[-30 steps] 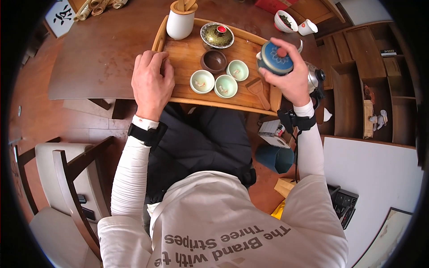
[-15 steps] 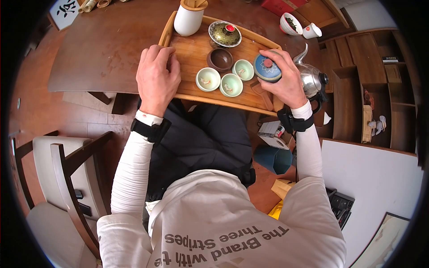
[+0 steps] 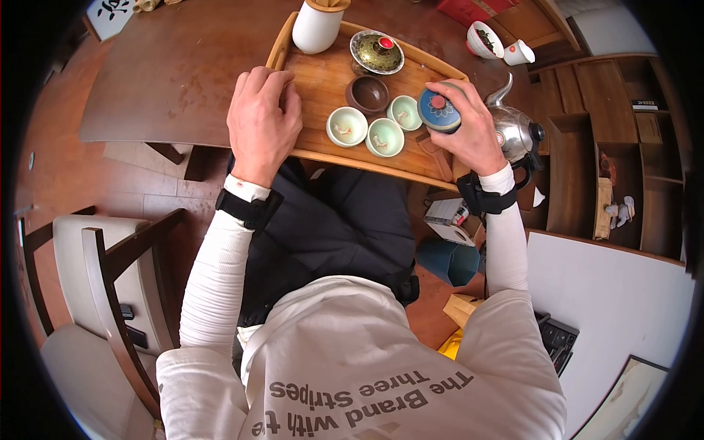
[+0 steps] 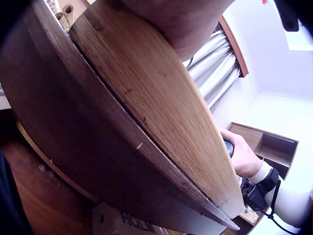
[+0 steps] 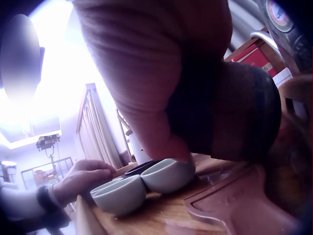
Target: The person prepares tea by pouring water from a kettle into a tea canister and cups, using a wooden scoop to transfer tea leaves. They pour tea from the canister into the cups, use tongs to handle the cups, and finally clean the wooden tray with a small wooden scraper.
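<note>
In the head view the right hand [image 3: 473, 132] grips a blue lidded teapot [image 3: 433, 117] with a red knob, at the right side of the wooden tray [image 3: 389, 167]. Whether its base touches the tray cannot be told. The right wrist view shows the pot's dark body [image 5: 244, 112] beside a brown scraper-like tool [image 5: 244, 200]. The left hand [image 3: 264, 125], fingers loosely bent, rests at the tray's left edge and holds nothing. Between the hands sit three pale green cups [image 3: 385, 138], a brown bowl [image 3: 367, 94] and a patterned lidded bowl [image 3: 377, 53].
A white utensil holder [image 3: 316, 28] stands at the tray's back left corner. Right of the tray is a silver kettle [image 3: 513, 132], its spout pointing up. Behind are a white bowl of leaves [image 3: 485, 40], a small white cup [image 3: 518, 53] and a red box [image 3: 473, 9].
The right hand has brought the teapot leftward and lower, nearer the green cups, uncovering the kettle. Its lid now faces up more squarely. The left hand stays at the tray edge.
</note>
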Tool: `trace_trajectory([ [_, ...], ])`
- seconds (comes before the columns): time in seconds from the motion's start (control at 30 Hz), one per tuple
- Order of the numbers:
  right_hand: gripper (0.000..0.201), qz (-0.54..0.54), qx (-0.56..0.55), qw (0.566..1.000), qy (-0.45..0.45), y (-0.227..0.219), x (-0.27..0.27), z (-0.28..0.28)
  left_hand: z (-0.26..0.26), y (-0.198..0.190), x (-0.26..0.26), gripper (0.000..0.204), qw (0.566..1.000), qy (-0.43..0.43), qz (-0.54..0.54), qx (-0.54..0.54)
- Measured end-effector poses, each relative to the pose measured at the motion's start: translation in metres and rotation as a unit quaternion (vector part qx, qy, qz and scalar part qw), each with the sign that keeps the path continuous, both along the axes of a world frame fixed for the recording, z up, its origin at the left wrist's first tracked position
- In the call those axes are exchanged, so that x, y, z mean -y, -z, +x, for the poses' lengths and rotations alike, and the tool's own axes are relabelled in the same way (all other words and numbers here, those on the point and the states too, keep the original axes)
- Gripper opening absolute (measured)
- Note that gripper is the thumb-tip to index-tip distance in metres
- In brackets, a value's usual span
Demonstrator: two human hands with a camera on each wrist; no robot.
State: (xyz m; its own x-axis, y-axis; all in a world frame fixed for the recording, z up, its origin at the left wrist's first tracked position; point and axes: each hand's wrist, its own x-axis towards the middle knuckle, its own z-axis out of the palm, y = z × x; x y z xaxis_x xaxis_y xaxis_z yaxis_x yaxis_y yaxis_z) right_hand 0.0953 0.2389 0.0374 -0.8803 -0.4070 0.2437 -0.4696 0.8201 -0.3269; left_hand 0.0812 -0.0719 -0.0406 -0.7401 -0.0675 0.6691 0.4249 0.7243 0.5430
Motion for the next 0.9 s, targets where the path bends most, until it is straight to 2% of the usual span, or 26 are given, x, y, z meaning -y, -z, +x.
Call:
trace_trajectory([
  [0.47,0.067,0.020,0.006,1.000,-0.006,-0.006,0.004,0.000,-0.001,0.002,-0.001,0.010,1.000,-0.002,0.002,0.000],
  [0.7,0.070,0.073,-0.044,0.996,-0.035,-0.036,0.013,0.000,0.001,0.001,0.001,0.012,1.000,-0.002,0.006,0.021],
  [0.9,0.071,0.118,-0.066,0.989,-0.056,-0.035,0.017,-0.001,-0.001,0.002,0.000,0.010,1.000,-0.006,0.009,-0.003],
])
